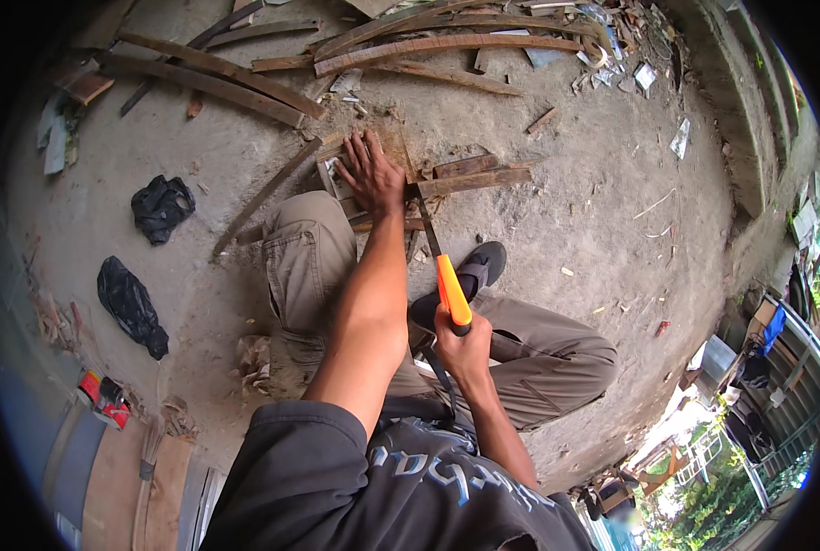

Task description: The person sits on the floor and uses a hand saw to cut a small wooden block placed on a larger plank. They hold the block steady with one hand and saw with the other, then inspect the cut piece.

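My right hand [465,346] is closed around the orange and black handle of a handsaw [452,292]. Its dark, narrow blade points away from me and crosses beside a wooden piece [477,181] that sticks out to the right. My left hand [374,174] lies flat with fingers stretched, pressing down on wood just left of the blade. Part of a pale wooden block [334,174] shows under and beside that hand. Where the blade meets the wood is partly hidden by my left wrist. A shorter wooden offcut [465,166] lies against the far side of the wooden piece.
Long curved planks [447,48] are heaped at the far side, with more boards [217,84] at far left. A thin strip [268,197] slants near my left knee. Two black plastic bags [162,208] lie leftward. My sandalled foot [483,264] is close to the blade. A concrete ledge [727,101] runs along the right.
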The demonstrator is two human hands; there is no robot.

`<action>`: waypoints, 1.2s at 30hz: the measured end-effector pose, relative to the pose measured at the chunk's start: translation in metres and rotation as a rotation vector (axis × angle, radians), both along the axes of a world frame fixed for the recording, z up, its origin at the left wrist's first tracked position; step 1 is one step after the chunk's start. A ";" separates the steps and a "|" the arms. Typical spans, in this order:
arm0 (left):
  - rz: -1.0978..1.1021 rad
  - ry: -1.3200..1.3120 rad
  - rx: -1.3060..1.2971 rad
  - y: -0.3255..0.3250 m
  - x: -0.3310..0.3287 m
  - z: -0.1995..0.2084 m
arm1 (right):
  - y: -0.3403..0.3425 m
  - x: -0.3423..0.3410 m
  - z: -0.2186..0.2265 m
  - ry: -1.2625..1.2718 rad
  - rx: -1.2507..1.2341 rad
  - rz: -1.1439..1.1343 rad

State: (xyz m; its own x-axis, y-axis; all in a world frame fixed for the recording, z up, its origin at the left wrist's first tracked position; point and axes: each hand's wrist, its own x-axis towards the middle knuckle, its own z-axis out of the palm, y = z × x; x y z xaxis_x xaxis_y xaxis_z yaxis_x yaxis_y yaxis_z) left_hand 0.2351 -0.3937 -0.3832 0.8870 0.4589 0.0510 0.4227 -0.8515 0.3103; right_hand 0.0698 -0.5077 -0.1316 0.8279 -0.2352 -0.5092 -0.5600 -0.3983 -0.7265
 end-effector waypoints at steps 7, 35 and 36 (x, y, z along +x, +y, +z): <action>-0.006 0.022 -0.008 0.000 -0.006 0.005 | -0.008 -0.015 -0.011 -0.044 -0.002 0.059; -0.040 0.031 -0.012 -0.001 0.002 0.004 | 0.002 -0.021 0.000 -0.038 -0.025 0.030; -0.045 0.003 0.004 -0.002 -0.004 0.003 | -0.001 -0.024 0.006 0.031 0.040 -0.034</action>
State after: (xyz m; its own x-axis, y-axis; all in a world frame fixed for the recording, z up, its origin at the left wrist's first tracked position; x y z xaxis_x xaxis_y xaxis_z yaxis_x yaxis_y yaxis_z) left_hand 0.2311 -0.3952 -0.3799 0.9071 0.4181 0.0496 0.3847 -0.8709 0.3058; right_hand 0.0459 -0.5085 -0.1254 0.8035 -0.2417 -0.5440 -0.5951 -0.3502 -0.7233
